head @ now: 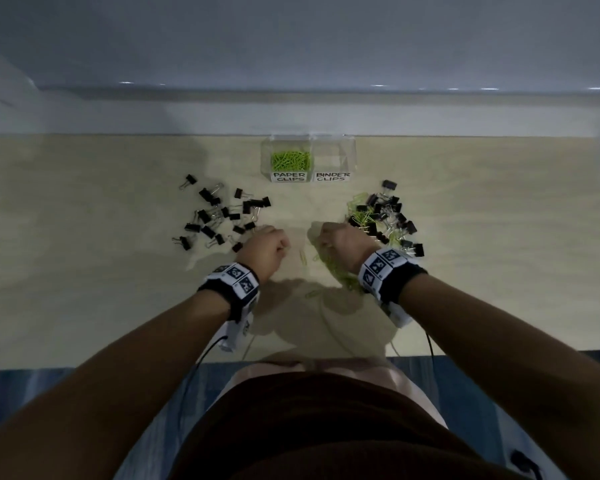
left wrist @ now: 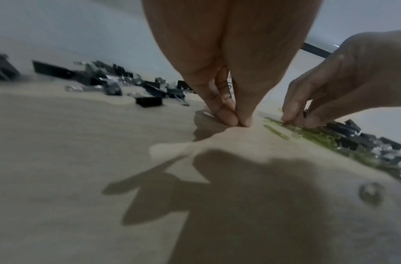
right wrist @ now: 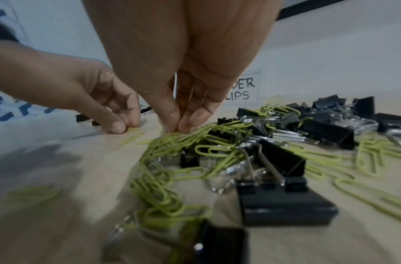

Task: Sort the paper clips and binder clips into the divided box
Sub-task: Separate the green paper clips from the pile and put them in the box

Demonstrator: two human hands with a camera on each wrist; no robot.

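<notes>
The clear divided box [head: 350, 157] stands at the back of the table. Its left cell, labelled PAPER CLIPS, holds green paper clips [head: 291, 160]; the right cell, labelled BINDER CLIPS, looks empty. Black binder clips [head: 219, 216] lie scattered at the left. A mixed pile [head: 385, 220] of binder clips and green paper clips [right wrist: 172, 148] lies at the right. My left hand [left wrist: 239, 123] pinches a green paper clip [right wrist: 133, 129] flat on the table. My right hand [right wrist: 175, 129] pinches into the near-left edge of the mixed pile, on green paper clips.
More green paper clips [head: 340, 275] trail under my right wrist toward the front edge. One loose paper clip [head: 303, 256] lies between the hands. A pale wall [head: 291, 112] rises just behind the box.
</notes>
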